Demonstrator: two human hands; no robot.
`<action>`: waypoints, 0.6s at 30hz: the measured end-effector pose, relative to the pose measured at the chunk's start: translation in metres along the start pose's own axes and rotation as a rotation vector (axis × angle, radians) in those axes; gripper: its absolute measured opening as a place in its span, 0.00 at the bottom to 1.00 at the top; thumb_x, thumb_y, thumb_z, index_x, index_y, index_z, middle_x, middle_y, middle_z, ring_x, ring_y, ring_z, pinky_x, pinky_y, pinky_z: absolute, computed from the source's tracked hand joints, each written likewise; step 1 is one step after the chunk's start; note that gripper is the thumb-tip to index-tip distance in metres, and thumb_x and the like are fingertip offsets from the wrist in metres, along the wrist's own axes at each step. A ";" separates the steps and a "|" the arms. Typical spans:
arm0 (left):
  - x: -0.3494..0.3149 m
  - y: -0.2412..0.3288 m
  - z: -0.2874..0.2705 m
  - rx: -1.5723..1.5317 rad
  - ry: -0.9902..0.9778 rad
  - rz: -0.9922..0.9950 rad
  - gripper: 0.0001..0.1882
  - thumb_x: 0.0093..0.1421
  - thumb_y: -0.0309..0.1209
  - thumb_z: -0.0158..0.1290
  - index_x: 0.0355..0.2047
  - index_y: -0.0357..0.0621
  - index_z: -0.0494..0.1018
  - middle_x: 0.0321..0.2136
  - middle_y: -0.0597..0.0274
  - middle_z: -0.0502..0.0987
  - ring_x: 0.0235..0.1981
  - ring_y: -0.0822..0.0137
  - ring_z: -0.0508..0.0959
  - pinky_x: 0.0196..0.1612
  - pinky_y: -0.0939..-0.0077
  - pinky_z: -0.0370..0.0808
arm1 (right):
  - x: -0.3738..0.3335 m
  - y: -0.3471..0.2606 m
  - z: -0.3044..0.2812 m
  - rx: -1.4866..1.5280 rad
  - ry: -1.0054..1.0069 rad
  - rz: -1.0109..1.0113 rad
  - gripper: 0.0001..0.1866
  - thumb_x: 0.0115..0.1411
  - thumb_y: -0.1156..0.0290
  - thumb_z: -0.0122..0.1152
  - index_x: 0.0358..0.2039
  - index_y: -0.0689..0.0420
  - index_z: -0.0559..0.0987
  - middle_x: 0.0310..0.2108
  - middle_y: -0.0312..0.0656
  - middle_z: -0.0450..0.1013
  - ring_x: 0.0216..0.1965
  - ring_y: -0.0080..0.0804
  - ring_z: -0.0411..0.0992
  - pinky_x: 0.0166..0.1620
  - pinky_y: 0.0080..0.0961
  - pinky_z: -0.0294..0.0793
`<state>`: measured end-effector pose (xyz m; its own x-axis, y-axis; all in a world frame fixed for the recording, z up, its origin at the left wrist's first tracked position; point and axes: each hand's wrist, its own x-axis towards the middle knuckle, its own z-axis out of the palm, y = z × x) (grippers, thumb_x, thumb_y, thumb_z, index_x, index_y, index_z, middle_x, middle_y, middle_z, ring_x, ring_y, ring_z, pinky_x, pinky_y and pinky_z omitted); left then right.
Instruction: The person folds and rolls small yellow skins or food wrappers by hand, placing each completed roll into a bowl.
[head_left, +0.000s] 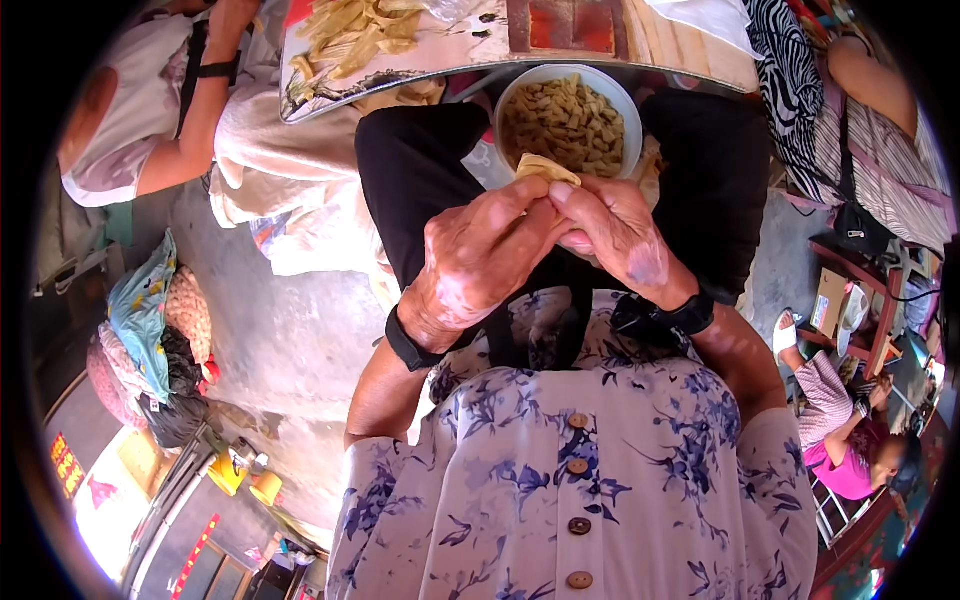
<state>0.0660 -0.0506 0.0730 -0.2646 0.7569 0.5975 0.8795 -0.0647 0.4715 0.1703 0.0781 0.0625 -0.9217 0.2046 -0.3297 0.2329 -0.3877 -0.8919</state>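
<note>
Above the near rim of a white bowl (634, 130), my left hand (480, 250) and my right hand (628, 230) meet at their fingertips. Both pinch a folded yellowish strip (546, 170) that looks like tofu skin. Its lower part is hidden behind my fingers. Many small, short yellow-brown pieces (565, 120) fill much of the bowl, which sits between my knees. Longer strips (358, 35) of similar colour lie heaped on the table at the far left.
The table (430, 55) has a curved metal edge just beyond the bowl. People sit close by: one at the left (150, 120), one at the right (875, 150), another farther right in a pink top (850, 455). Bags and cloths (150, 330) are piled on the left.
</note>
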 end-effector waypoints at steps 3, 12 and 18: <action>-0.007 0.003 -0.002 0.006 0.070 -0.013 0.14 0.38 0.20 0.65 0.29 0.35 0.76 0.35 0.57 0.74 0.30 0.64 0.78 0.28 0.79 0.76 | 0.002 -0.001 0.003 0.029 0.025 -0.025 0.17 0.63 0.63 0.47 0.33 0.68 0.73 0.21 0.34 0.67 0.22 0.15 0.61 0.24 0.14 0.63; -0.021 0.007 0.002 -0.781 0.239 -0.709 0.15 0.47 0.18 0.59 0.38 0.36 0.75 0.40 0.57 0.72 0.35 0.71 0.75 0.36 0.82 0.74 | -0.001 -0.009 0.007 -0.059 0.088 -0.095 0.15 0.64 0.65 0.45 0.33 0.65 0.73 0.20 0.33 0.66 0.21 0.15 0.60 0.23 0.14 0.61; -0.019 0.007 0.007 -1.333 0.402 -1.030 0.23 0.52 0.20 0.55 0.48 0.33 0.62 0.42 0.57 0.72 0.41 0.69 0.75 0.41 0.80 0.75 | 0.002 0.003 -0.002 -0.327 -0.025 -0.299 0.13 0.63 0.66 0.47 0.32 0.65 0.72 0.18 0.38 0.67 0.18 0.21 0.63 0.24 0.20 0.64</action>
<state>0.0804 -0.0603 0.0605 -0.7186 0.6467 -0.2557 -0.5505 -0.3044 0.7774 0.1700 0.0787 0.0588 -0.9696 0.2416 -0.0384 0.0374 -0.0089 -0.9993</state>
